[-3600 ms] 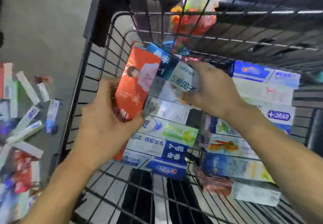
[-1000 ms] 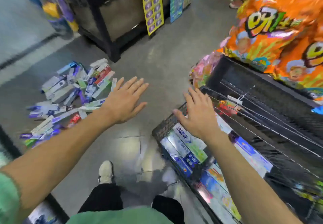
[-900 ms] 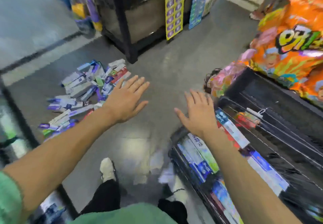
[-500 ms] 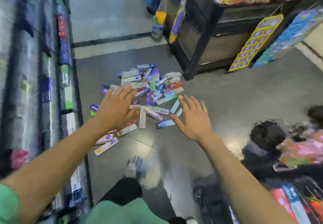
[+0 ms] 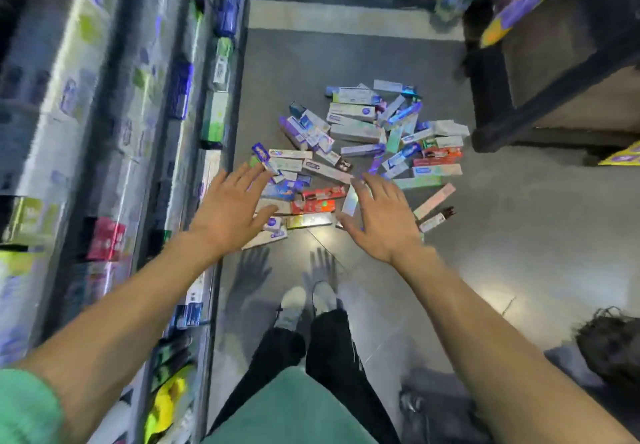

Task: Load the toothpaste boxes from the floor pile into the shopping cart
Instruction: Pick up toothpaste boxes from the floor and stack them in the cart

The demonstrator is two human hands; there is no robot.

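Reaching over toothpaste boxes point(image 5: 356, 131), long axes pointing every way; left hand point(image 5: 230, 213), right hand point(image 5: 382, 221) spread, empty.

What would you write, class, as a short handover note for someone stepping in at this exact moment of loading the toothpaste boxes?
Left hand: open, fingers spread, holding nothing, above the near left edge of the pile.
Right hand: open, empty, above the near right edge.
Toothpaste boxes: scattered in a pile on the grey floor, just ahead of the person's shoes, beside the shelf unit on the left.
Shopping cart: not in view.
Done: cannot tell from this view.
Left: take a grip on boxes and carry them to the cart; many remain.
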